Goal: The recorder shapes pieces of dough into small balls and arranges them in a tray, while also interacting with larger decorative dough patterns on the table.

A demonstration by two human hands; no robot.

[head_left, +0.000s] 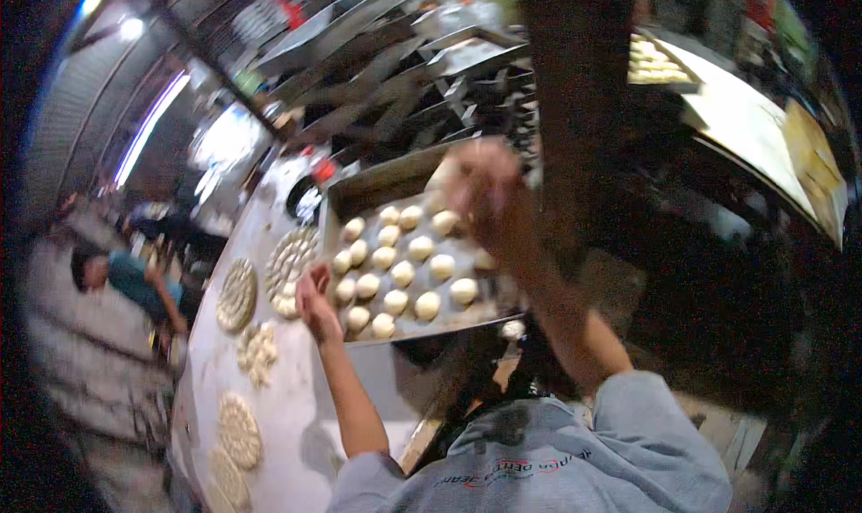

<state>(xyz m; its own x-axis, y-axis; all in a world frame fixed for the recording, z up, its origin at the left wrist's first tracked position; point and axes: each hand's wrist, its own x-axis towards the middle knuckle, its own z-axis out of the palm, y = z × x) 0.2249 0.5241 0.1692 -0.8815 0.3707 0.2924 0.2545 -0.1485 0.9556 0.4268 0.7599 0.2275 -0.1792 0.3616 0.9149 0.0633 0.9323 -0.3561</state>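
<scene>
A rectangular metal baking tray (415, 331) holds several round pale dough balls (403, 273), set out in loose rows. Beside its left wall is my left hand (316, 305), fingers a little apart and no object visible in them. Over the far right part of the tray hovers my right hand (487, 190), smeared by motion. A pale shape shows at its left side; whether the hand holds it, I cannot tell. Coiled rings of dough pieces (292, 266) lie on the table to the left of the tray, with a loose heap of dough bits (259, 355) nearer me.
The floury table (296, 405) also carries flat coiled dough rounds (239, 430) at the near left. A dark post (575, 91) rises right of the tray. Stacked metal trays (377, 91) stand behind. Another person (130, 275) is at the far left. A second pale table (745, 118) stands at the right.
</scene>
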